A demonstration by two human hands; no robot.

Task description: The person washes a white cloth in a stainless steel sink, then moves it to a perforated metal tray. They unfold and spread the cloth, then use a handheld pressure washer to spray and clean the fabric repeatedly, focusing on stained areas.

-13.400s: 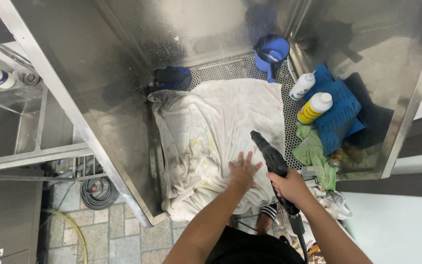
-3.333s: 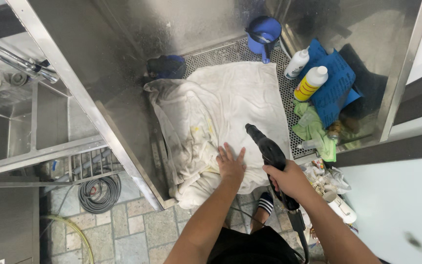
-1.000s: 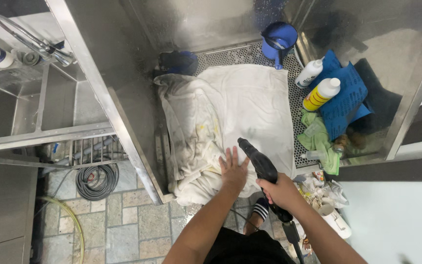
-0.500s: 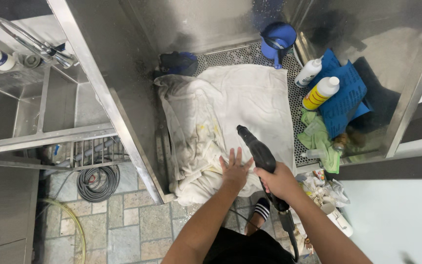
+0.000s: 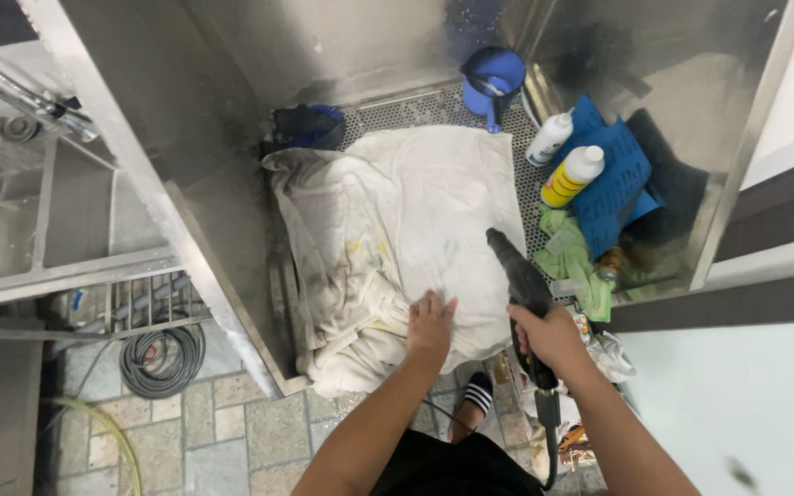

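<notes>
White stained cloth is pinned by flat, open left hand; black spray gun is clamped in right hand. Washing step judged underway; trigger pressure needed next.

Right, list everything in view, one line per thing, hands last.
white cloth: one, stained, spread across the steel wash bay floor
spray gun: one, black, over the cloth's right edge
blue jug: one, at the back
bottles: two, white and yellow-white, right side
blue mat: one, under the bottles
green rag: one, beside the mat
dark blue cloth: one, back left
coiled hose: one, dark, tiled floor left
left hand: flat on the cloth
right hand: gripping the spray gun
</notes>
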